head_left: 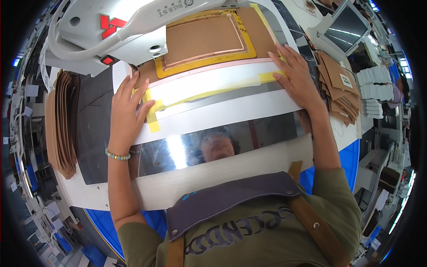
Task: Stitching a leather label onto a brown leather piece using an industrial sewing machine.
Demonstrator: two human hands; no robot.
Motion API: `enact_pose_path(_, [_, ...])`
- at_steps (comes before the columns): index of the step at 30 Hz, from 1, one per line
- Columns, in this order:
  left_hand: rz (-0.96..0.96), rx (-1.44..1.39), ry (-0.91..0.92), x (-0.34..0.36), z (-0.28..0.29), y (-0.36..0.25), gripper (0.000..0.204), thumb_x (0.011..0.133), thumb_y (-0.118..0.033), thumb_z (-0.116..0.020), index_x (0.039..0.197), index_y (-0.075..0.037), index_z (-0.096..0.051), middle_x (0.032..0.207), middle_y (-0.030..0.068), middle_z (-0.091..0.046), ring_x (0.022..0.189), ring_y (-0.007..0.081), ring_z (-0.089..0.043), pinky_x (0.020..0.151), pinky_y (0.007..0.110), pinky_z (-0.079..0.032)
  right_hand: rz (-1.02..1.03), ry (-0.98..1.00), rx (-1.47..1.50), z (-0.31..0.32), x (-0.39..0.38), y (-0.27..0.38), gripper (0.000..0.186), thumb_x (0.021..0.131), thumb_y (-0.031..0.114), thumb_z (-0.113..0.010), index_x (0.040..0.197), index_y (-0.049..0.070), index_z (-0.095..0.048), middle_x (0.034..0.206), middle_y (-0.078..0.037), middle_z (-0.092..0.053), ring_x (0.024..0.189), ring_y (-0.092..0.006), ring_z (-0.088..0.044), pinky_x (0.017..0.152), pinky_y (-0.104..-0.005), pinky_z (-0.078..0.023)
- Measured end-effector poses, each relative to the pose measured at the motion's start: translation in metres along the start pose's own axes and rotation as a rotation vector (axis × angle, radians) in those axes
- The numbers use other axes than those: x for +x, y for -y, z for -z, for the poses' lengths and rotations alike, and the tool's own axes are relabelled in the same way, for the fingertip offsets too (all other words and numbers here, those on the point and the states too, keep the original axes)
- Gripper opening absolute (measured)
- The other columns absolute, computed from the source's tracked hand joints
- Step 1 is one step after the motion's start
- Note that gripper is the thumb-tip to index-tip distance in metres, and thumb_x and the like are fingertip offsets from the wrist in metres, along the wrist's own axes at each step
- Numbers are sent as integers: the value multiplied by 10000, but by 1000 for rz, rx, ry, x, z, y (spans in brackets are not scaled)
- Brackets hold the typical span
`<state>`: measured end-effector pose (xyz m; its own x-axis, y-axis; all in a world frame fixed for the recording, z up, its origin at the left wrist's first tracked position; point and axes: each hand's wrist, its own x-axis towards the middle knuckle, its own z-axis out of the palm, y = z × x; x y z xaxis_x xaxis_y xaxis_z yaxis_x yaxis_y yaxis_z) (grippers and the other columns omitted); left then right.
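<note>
My left hand (127, 109) lies with fingers spread at the left edge of a brown flat sheet (261, 27), its thumb by a strip of yellow tape (152, 119). At the sheet's right edge, my right hand (297, 80) rests flat, fingers apart, thumb near another piece of yellow tape. Neither hand grips anything. On the brown sheet sits a yellow rectangular frame (250, 50), partly covered by the machine. A white band (200, 89) with yellow tape along it crosses between my hands.
A white machine head (89, 33) with a red switch overhangs the far left. Nearer me is a shiny metal plate (262, 135). Brown flat pieces stand stacked at left (62, 129) and right (338, 89). A screen (347, 29) and white stacks (373, 89) are at right.
</note>
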<state>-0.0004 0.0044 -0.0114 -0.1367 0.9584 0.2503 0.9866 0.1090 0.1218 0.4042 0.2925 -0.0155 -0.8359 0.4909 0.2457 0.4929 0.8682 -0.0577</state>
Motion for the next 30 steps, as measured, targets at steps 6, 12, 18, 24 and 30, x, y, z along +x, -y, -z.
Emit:
enact_pose_path(6, [-37,0,-30,-3,4,0,522,990,-249,-744,1482,-96,-662,1637,139,-537,1510,387,-478,1214,494,-392,14,-114,66,7,-1,-2,512,1115,371,-569,1564,125,-575,1696,-124,-453,1578,-352,-374,1282,-507,-275])
enact_pose_path(12, [-53,-47,-133,5,13,-11,446,1022,-152,-686,1448,-22,-662,1559,179,-601,1449,382,-548,1204,485,-419,-180,-560,89,69,-16,-59,311,1012,222,-731,1268,48,-763,1436,-129,-688,1352,-347,-601,1117,-440,-497])
enact_pose_path(18, [-18,-98,-111,-7,16,0,357,1079,-109,-598,1403,12,-689,1513,193,-637,1393,372,-600,1171,464,-465,-544,-25,-12,112,-66,-129,294,966,166,-750,1241,68,-783,1266,-132,-767,1145,-314,-723,1003,-436,-558])
enact_pose_path(24, [-21,-122,-83,0,13,-3,357,1110,-136,-563,1409,12,-689,1510,178,-645,1378,348,-614,1166,443,-471,-661,72,253,91,-99,-208,300,977,179,-754,1257,73,-747,1089,-66,-732,1001,-197,-665,891,-357,-533])
enact_pose_path(30, [24,-133,-42,-7,18,8,364,1121,-176,-563,1411,2,-691,1482,176,-665,1356,354,-626,1154,438,-480,-611,298,420,103,-97,-252,189,997,270,-782,1048,101,-716,899,40,-625,862,-74,-537,786,-278,-445])
